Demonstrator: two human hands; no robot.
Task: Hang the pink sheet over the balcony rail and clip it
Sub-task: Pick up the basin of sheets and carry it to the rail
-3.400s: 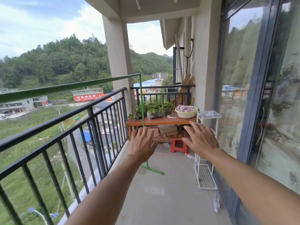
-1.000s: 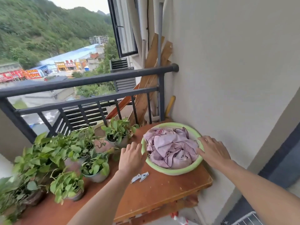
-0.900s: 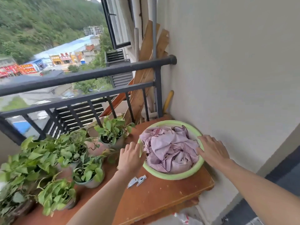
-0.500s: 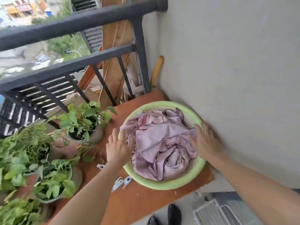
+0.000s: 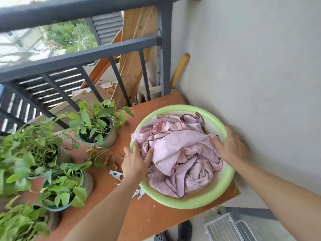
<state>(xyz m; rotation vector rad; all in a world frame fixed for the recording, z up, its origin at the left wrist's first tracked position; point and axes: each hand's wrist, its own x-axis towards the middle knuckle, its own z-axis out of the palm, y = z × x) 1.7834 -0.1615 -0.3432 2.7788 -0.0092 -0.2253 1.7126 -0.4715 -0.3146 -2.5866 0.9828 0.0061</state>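
Observation:
The pink sheet (image 5: 180,153) lies crumpled in a light green basin (image 5: 191,202) on an orange-brown table (image 5: 152,221). My left hand (image 5: 135,160) is at the basin's left rim, its fingers and thumb curled into a fold of the sheet. My right hand (image 5: 231,146) rests flat on the sheet's right edge and the rim, fingers apart. White clips (image 5: 115,174) lie on the table by my left wrist, another clip (image 5: 139,193) partly under my forearm. The dark grey balcony rail (image 5: 69,11) crosses the top, behind the table.
Several potted green plants (image 5: 95,126) crowd the table's left half. Wooden planks (image 5: 137,49) and a yellow stick (image 5: 180,68) lean behind the railing by the pale wall (image 5: 251,66). A white wire rack (image 5: 225,226) and a dark shoe (image 5: 185,228) are on the floor below.
I walked to the table and my view tipped down over the basin. Both hands went from the basin's sides onto the sheet, the left one closing into the cloth.

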